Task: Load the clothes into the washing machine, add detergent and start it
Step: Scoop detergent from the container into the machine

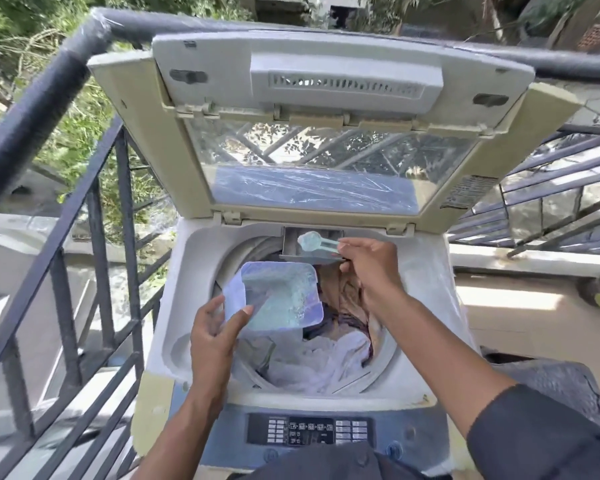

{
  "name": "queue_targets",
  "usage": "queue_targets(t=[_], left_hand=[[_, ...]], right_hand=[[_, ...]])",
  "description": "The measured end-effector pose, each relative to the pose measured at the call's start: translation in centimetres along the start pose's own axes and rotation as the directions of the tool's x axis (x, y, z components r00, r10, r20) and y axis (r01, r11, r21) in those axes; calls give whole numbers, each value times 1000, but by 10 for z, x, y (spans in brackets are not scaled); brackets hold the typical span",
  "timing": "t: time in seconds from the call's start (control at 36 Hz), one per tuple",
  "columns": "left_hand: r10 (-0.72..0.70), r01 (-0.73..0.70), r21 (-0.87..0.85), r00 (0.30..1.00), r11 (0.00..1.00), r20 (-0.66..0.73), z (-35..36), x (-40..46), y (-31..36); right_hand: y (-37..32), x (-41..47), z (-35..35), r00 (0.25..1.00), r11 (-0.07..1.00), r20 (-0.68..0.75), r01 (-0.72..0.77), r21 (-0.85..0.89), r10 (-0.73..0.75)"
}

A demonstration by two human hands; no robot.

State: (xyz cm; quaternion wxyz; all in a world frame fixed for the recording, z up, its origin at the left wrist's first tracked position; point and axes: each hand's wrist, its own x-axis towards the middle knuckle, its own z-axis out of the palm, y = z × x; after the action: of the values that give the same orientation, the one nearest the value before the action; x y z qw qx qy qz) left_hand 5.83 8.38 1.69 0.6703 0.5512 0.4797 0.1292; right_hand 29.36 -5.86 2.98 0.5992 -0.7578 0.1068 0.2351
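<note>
The washing machine (pixel 174 306) stands with its lid (pixel 326 133) raised upright at the far side. Inside the drum lie the clothes (pixel 329 358), white cloth toward the near side and brown cloth toward the far side. The left hand (pixel 215 337) grips a near corner of an open plastic detergent box (pixel 281 296), thumb on the inner side and fingers below, and holds it above the near-left part of the drum, over the clothes. The right hand (pixel 371 265) pinches the handle of a small pale blue scoop (pixel 314 241) with curled fingers. The bowl of the scoop is over the small detergent drawer (pixel 291 244) at the far rim of the drum, just under the lid hinge. The control panel (pixel 309 429) is at the near edge of the machine. A dark metal railing (pixel 94 209) runs to the left of the machine.
</note>
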Motion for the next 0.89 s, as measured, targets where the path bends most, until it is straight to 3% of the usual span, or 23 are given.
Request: queue_targets(t=[0.17,0.47,0.89], left_hand=[[-17,18,39,1000,999,-9,-3,0,-1],[-26,27,32,999,999,-33,-6,-1,3],[-26,28,41,999,999,-35,-8,-5,3]], right_hand=[[2,10,23,989,965,-4,141,-223,-145],[8,10,37,920,826,70,377,-419,-385],[7,3,36,836,649,51,461,-605,-546]])
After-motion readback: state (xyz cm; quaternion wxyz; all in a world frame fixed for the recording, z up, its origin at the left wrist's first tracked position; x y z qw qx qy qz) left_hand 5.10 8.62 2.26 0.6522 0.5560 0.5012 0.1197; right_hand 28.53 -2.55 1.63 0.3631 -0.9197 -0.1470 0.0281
